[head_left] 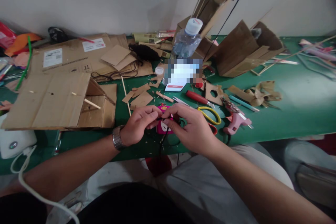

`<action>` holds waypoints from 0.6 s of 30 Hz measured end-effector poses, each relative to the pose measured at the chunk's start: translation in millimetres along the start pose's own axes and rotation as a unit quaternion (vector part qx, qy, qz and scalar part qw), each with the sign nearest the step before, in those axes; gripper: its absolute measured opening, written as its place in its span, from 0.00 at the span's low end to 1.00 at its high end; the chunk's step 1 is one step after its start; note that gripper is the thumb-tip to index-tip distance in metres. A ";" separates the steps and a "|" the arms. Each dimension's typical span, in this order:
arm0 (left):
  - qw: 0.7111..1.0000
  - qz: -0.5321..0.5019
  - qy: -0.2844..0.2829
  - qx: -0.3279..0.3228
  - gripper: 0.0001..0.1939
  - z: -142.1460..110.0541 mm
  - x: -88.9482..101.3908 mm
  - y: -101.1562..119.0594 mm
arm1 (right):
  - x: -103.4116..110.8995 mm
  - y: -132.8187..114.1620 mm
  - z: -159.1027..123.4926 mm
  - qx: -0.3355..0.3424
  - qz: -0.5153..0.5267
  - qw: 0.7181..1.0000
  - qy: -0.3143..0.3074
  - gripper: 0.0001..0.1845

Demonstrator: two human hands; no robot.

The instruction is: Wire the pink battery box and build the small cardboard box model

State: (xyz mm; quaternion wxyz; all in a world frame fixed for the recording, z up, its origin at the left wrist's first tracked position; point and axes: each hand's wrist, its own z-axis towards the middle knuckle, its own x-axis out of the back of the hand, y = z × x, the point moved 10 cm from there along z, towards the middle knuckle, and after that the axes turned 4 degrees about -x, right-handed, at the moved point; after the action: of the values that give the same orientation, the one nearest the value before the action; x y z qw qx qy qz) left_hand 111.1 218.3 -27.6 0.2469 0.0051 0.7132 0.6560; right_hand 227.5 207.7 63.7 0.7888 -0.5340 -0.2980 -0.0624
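My left hand (pixel 138 126), with a metal watch (pixel 117 137) on its wrist, and my right hand (pixel 190 127) meet over the near edge of the green table (pixel 288 112). Both are closed in a pinch on a thin black wire (pixel 162 140) that hangs down toward my lap. Right under the fingers lies a small pink box (pixel 163 128) with a white patch. Whether the hands also touch the box I cannot tell.
A flattened cardboard box (pixel 52 101) lies at left, cardboard scraps (pixel 140 96) in the middle. A red-handled screwdriver (pixel 196 97), yellow-handled scissors (pixel 211 113) and a pink glue gun (pixel 237 120) lie right of my hands. A water bottle (pixel 187 40) and cardboard structures (pixel 236 52) stand behind.
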 end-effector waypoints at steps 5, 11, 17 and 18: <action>1.000 0.024 0.000 -0.006 0.16 -0.7 2.5 -0.9 | -0.9 -1.0 1.1 0.006 0.007 1.000 -0.004 0.07; 1.000 -0.004 -0.002 0.009 0.16 -1.1 1.2 -2.7 | 3.2 -10.9 1.8 0.004 -0.007 1.000 0.000 0.07; 0.998 -0.037 -0.028 0.030 0.17 -4.3 -7.1 -1.8 | 2.7 -24.1 -0.5 0.049 -0.043 0.998 -0.003 0.08; 0.998 -0.041 -0.025 0.027 0.17 -4.2 -6.4 -1.9 | 2.8 -24.1 -1.0 0.052 -0.049 0.997 -0.001 0.08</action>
State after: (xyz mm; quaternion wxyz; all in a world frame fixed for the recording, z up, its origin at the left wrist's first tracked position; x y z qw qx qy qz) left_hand 115.8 211.9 -27.2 0.2915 -0.0010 0.7237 0.6256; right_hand 220.2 197.2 84.4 0.8112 -0.4769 -0.3274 -0.0852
